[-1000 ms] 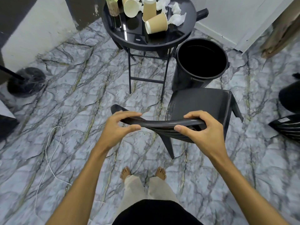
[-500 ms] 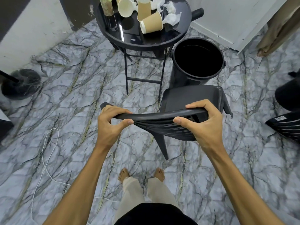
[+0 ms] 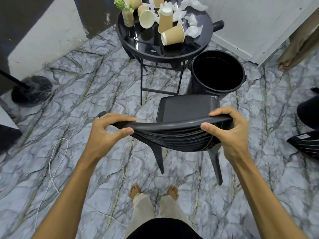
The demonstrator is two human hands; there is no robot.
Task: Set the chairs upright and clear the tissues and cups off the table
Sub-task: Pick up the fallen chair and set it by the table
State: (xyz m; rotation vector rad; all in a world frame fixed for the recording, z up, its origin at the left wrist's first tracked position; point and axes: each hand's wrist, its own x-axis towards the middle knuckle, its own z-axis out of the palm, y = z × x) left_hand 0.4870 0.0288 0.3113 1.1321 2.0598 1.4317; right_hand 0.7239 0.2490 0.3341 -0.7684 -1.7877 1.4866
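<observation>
Marble-veined floor, grey, cramped corner; round black table (image 3: pixel 164 56) at the far side, black bin (image 3: pixel 243 73) just beside it on the right. Cups (image 3: pixel 172 34) and crumpled tissues (image 3: pixel 193 31) litter the tabletop, none cleared yet, and a small vase (image 3: pixel 128 17) stands at its left edge. The person stands over the chair (image 3: pixel 188 107), which sits between their bare feet and the table. Left hand (image 3: pixel 105 133) and right hand (image 3: pixel 229 133) each clamp one end of the backrest's top rail, fingers over the far side, thumbs hooked under the near side: a firm wrap on both. That rail runs straight across the person's front, left to right, and the seat reaches away from the grip toward the table legs and bin. Neither hand is nearer, so the hold is even. My guess is the coming move is a settle and release, or a push forward toward the table. Whether all the feet are flat on the floor I cannot tell. Against half a second ago, the rail sits more level, a second rear leg has come into sight, and the grip is unchanged. Second chair (image 3: pixel 305 144) at the right edge looks to be lying down, not yet dealt with.
</observation>
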